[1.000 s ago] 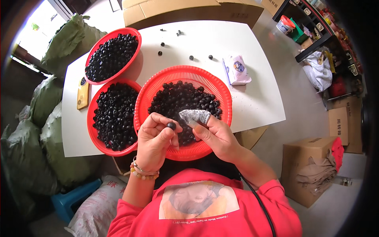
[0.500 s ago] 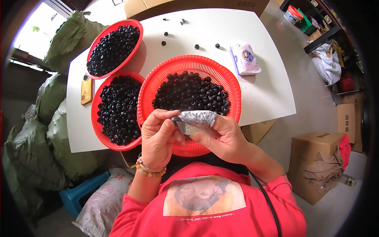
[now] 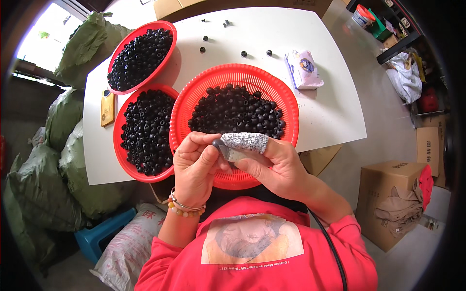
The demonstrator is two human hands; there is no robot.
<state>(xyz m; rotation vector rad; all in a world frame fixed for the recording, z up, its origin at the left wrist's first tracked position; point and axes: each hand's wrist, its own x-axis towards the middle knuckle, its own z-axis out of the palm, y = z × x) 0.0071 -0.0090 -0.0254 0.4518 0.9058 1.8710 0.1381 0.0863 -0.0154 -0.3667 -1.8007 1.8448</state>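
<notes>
My left hand (image 3: pixel 195 155), with bracelets at its wrist, pinches a small round black part (image 3: pixel 216 143) between thumb and forefinger. Against that part lies a flat greyish blade-like piece (image 3: pixel 224 151), gripped by my right hand (image 3: pixel 276 160); its exact kind is hard to make out. A grey knitted sleeve (image 3: pixel 245 141) covers the right forefinger. Both hands meet over the near rim of a large red basket (image 3: pixel 285 97), which holds many black parts (image 3: pixel 238 112) like the one I pinch.
Two more red baskets of black parts, a near one (image 3: pixel 127 167) and a far one (image 3: pixel 170 48), stand left on the white table (image 3: pixel 335 111). A yellow phone-like object (image 3: pixel 108 109), a tissue pack (image 3: pixel 304 70) and several loose black parts (image 3: pixel 243 54) lie there too. Cartons (image 3: pixel 388 194) stand right.
Both hands keep their hold, with the blade-like piece still against the black part and only slight finger movement. The whole view has shifted a little.
</notes>
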